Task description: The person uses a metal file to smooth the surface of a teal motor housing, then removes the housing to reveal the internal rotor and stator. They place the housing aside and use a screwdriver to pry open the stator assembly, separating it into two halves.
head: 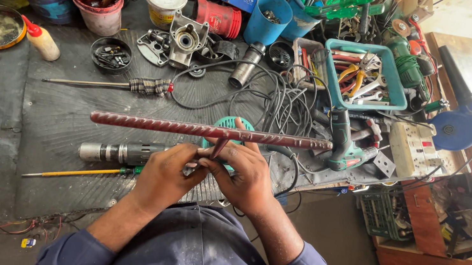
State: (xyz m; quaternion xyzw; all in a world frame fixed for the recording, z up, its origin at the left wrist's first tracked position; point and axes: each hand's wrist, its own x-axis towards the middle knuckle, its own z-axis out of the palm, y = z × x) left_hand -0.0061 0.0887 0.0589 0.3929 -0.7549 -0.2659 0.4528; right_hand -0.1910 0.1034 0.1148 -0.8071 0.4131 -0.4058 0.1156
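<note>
Head view: in the lower middle of the frame both hands meet close together over the edge of a dark workbench (44, 118). The left hand (167, 173) and the right hand (247, 176) are pressed against each other, their fingers pinching the short stem of a dark red T-shaped rod (210, 131). The rod's long crossbar lies level across the middle of the frame, raised above the bench, reaching from left of centre to right of centre. Just behind the hands a round green part (231, 125) shows beneath the bar. Below and left of the hands a grey drill body (116, 151) lies on the bench, with a yellow-handled screwdriver (80, 172) just beneath it. Further up left lies a long screwdriver (112, 83). At the upper right a teal tray (363, 76) holds pliers and wrenches, and black cables (284, 99) coil beside it. Red and white buckets (100, 2) stand along the top left.
</note>
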